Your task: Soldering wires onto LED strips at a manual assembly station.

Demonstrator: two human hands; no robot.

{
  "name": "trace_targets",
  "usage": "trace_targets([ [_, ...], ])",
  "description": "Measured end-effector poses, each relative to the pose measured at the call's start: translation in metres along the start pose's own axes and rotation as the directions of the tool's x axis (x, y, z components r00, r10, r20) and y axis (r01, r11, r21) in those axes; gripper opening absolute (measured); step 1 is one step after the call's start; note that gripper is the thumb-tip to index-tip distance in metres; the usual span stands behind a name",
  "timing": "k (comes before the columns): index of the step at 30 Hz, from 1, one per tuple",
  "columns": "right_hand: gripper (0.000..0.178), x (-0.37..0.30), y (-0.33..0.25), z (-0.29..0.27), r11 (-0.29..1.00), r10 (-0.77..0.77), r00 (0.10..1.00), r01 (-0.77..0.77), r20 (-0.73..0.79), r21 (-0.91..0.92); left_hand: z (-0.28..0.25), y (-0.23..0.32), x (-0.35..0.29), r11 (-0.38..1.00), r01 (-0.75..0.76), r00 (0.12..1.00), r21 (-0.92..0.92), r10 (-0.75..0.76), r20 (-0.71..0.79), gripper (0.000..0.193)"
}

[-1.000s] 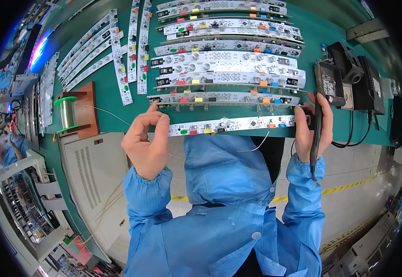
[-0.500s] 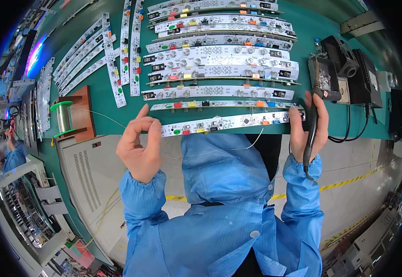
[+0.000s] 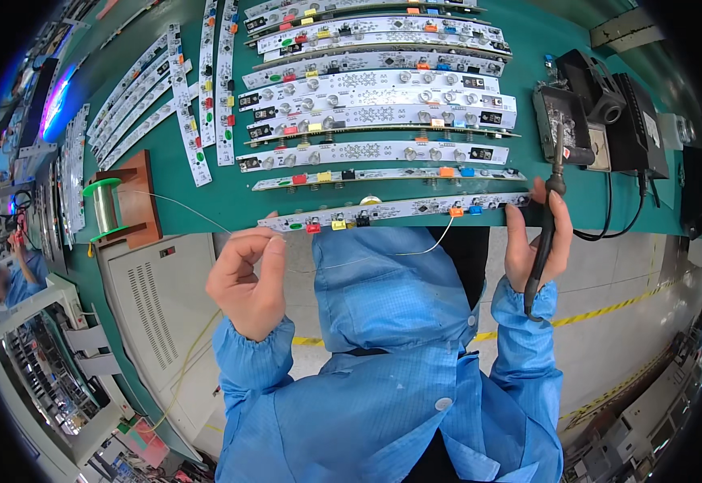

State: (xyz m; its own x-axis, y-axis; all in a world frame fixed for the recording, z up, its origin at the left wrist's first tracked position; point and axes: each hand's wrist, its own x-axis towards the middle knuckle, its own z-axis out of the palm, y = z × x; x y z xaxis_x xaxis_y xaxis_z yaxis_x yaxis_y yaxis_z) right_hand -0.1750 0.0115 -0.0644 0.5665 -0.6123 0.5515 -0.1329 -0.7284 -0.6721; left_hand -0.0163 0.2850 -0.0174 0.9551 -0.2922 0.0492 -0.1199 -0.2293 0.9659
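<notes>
A narrow white circuit board (image 3: 403, 211) with red, yellow, black, orange and blue connectors lies along the table's near edge. My left hand (image 3: 248, 282) is closed by the board's left end, its thumb and fingers pinching thin solder wire (image 3: 351, 262). The wire's free end rises toward the orange connector; contact there is unclear. My right hand (image 3: 540, 245) is wrapped round a black soldering iron (image 3: 540, 262), its metal tip pointing away from me. The right thumb reaches the board's right end. Behind this board lies another similar board (image 3: 391, 175).
Rows of similar boards (image 3: 375, 153) cover the green table (image 3: 230, 201). At left, a solder spool (image 3: 104, 208) sits on a wooden stand (image 3: 143, 197). A black tray (image 3: 556, 121) and soldering station (image 3: 637, 121) stand at right. A co-worker (image 3: 20, 270) is at far left.
The near board has tilted, and its left end has moved left and up. My left fingers have closed in at that end. The iron's tip has swung up into clearer view.
</notes>
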Motion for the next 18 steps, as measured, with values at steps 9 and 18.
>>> trace_targets([
  [9, 0.051, 0.004, 0.009, -0.011, 0.981, -0.195, 0.978, 0.194, 0.073, 0.013, -0.011, -0.015, 0.017, 0.941, -0.321, 0.946, 0.108, 0.314, 0.074, 0.009],
  [18, 0.054, 0.001, 0.015, -0.012, 0.946, -0.323, 0.943, 0.323, 0.079, 0.014, 0.011, 0.053, 0.023, 0.870, -0.480, 0.857, 0.113, 0.437, 0.274, 0.025],
])
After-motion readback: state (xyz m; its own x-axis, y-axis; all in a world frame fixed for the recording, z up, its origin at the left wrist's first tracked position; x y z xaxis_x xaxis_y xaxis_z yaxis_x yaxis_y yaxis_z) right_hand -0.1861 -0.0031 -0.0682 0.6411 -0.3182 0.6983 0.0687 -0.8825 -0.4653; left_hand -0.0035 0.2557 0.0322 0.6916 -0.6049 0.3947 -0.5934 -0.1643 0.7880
